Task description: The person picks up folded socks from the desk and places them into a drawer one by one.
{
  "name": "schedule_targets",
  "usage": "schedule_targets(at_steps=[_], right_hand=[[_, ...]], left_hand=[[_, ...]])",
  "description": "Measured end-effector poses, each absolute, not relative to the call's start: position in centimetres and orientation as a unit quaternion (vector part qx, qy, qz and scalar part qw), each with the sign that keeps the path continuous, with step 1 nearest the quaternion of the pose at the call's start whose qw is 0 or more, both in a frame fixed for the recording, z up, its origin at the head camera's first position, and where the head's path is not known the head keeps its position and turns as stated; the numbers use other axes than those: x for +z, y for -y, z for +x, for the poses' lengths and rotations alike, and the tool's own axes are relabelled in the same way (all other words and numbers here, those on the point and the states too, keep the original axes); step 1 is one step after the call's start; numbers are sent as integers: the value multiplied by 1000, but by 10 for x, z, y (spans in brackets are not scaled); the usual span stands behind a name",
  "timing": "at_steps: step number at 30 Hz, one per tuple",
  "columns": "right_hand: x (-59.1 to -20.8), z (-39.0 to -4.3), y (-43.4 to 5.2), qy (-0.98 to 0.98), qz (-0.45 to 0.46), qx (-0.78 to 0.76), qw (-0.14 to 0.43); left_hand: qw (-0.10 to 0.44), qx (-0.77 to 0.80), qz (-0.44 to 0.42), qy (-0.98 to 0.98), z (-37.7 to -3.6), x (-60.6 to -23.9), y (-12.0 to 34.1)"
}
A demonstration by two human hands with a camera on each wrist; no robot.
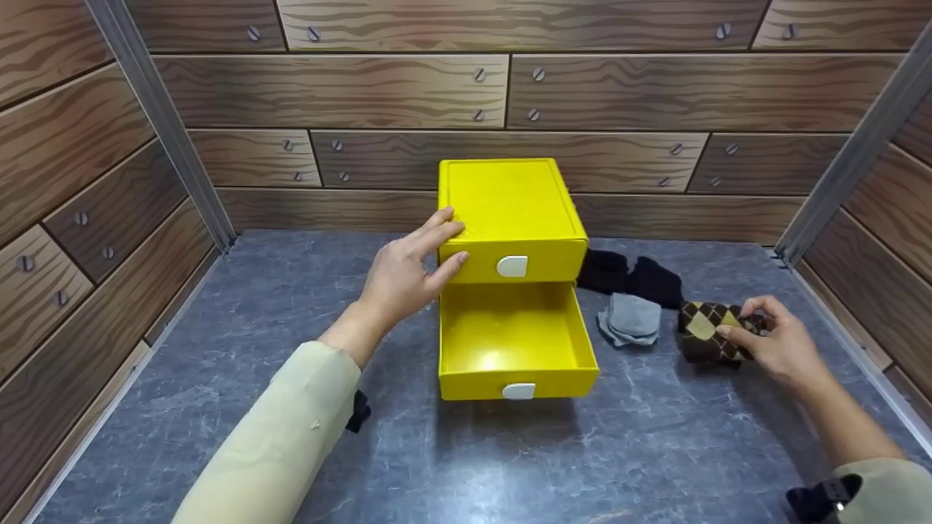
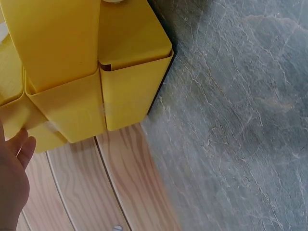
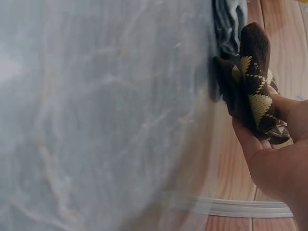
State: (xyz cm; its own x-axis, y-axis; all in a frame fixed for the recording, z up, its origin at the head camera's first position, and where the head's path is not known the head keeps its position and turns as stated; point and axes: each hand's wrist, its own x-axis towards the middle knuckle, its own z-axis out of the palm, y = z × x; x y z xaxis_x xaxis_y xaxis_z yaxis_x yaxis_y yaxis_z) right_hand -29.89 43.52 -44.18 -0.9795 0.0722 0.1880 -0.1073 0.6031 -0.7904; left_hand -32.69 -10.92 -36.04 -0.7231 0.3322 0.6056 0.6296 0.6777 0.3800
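Note:
A yellow drawer cabinet (image 1: pixel 510 200) stands mid-table, its lower drawer (image 1: pixel 513 386) pulled far out with a bare inside. My left hand (image 1: pixel 411 273) rests at the cabinet's top left front corner, fingertips on the top edge and thumb near the front. The left wrist view shows that hand (image 2: pixel 14 168) beside the yellow drawers (image 2: pixel 67 106). On the right, my right hand (image 1: pixel 783 342) pinches a folded pair of brown and tan argyle socks (image 1: pixel 710 331) between thumb and fingers. In the right wrist view the socks (image 3: pixel 257 86) form a folded bundle.
Folded grey socks (image 1: pixel 632 319) lie right of the open drawer, left of the argyle pair. Black socks (image 1: pixel 652 280) lie behind them, close to the cabinet's right side. Wood-patterned walls (image 1: pixel 408 87) enclose the grey marbled table (image 1: pixel 291 437) at the back and sides.

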Motion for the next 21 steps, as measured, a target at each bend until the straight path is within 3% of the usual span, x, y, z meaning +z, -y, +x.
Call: schedule_targets(at_steps=[8, 21], right_hand=[[-423, -289, -421, 883, 36, 448, 137], [-387, -272, -381, 865, 58, 484, 117]], left_hand=[[252, -296, -274, 880, -327, -361, 110], [249, -290, -271, 883, -326, -360, 109]])
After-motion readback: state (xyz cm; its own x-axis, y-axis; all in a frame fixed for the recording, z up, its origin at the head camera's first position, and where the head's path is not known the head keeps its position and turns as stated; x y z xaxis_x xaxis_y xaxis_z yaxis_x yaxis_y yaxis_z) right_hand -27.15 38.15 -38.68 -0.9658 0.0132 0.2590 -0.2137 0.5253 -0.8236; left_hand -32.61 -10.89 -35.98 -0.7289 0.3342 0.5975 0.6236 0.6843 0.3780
